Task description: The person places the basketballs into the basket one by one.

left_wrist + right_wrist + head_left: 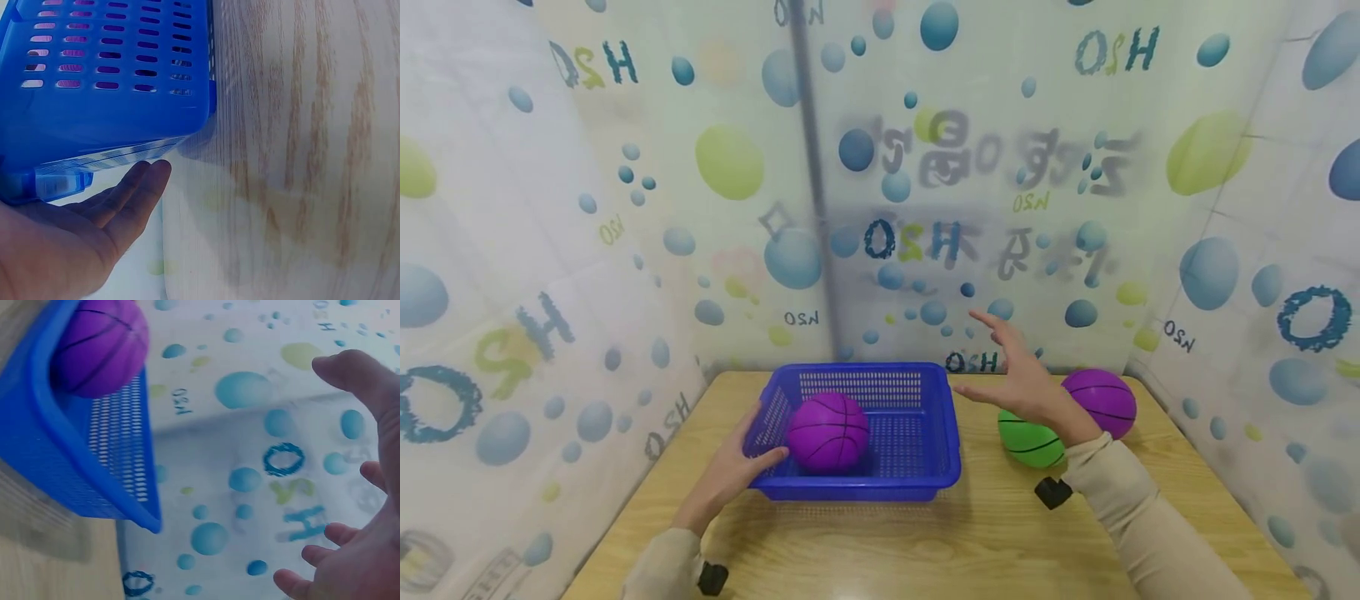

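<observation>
A blue plastic basket (895, 483) with slotted walls stands on the wooden table, holding a purple ball (828, 432) on its left side. My left hand (730, 467) holds the basket's left edge, thumb over the rim and the other fingers along the outside. In the left wrist view those fingers (134, 194) stretch under the rim beside the wall; the thumb is hidden. Past the basket's right end, my right hand (1018, 375) is raised in the air, thumb and fingers spread around nothing. Behind its wrist, a green ball (1030, 442) is partly covered.
Another purple ball (1101, 402) sits at the table's back right, beside the green one. Patterned curtains (917, 167) with blue and green dots enclose the table (820, 550) at the back and both sides. A black camera mount (1053, 492) hangs under the right wrist.
</observation>
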A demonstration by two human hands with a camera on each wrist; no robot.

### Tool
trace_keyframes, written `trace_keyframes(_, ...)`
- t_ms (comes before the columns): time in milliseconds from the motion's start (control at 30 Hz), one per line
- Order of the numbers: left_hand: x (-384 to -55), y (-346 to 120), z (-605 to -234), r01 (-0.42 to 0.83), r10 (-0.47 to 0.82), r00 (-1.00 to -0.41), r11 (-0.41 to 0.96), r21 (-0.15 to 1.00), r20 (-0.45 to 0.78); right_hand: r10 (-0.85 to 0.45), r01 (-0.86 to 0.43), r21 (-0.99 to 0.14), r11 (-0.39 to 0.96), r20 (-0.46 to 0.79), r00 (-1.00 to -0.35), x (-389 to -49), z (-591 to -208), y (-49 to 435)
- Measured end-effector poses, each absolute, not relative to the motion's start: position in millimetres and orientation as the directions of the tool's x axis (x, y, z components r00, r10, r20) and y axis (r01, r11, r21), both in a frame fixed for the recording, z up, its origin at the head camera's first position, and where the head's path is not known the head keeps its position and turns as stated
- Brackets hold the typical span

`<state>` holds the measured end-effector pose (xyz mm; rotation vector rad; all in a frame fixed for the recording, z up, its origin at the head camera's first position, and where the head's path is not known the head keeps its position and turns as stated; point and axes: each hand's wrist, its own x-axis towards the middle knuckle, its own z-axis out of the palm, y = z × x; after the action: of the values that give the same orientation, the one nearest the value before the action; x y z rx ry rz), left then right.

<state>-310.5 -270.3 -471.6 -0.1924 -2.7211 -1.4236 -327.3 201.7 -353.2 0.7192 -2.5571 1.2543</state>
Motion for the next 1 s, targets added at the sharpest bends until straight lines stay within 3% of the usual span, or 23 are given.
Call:
trace_keyframes(533,-314.3,-273.6,-474.8,0.155,0.091,-0.988,0.592,0.791,0.125,-0.148,-0.447,-0.757,0.477,0.431,-0.890,-318.9,-286.4,272.8)
trace_keyframes(1000,-312.5,-271.2,-472.5,0.168,0.097,-0.986,0.581,0.796,0.137,-0.054,-0.406,-0.805,0.433,0.427,-0.903,-313.2,-274.7,321.5)
